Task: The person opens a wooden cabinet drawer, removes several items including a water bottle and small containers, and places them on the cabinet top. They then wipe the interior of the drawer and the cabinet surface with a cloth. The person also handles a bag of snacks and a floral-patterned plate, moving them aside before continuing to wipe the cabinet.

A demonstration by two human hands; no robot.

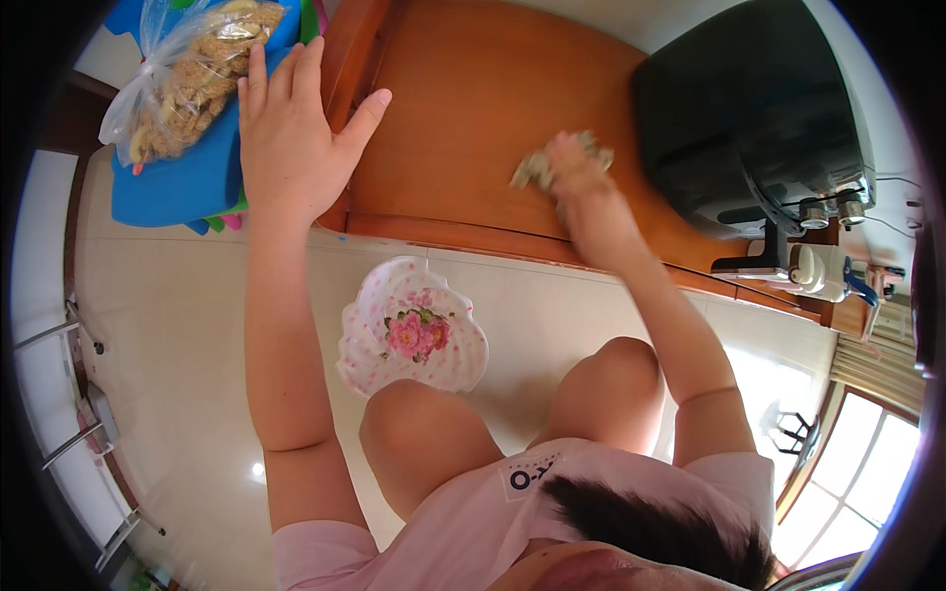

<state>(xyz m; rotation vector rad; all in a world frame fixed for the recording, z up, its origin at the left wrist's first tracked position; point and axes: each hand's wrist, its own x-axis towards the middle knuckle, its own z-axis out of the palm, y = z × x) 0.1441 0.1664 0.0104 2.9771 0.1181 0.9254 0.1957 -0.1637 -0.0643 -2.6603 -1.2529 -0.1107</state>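
My right hand [580,196], blurred by motion, grips a crumpled pale cloth [533,170] against the brown wooden top [458,103] of a low cabinet or table. My left hand [299,140] is spread flat with its fingers apart and holds nothing. It lies over the raised left edge of the wood and the side of a blue plastic stool [177,192]. By its fingertips, a knotted clear plastic bag [199,85] of brown and pale snack pieces rests on the stool. Whether the fingertips touch the bag, I cannot tell.
A black air fryer [746,111] with a front handle stands at the right of the wooden top. White bottles [809,266] sit beside it. On the tiled floor [177,332], before my knees, lies a scalloped floral dish [417,332]. A black fan-like object [794,432] stands near the window.
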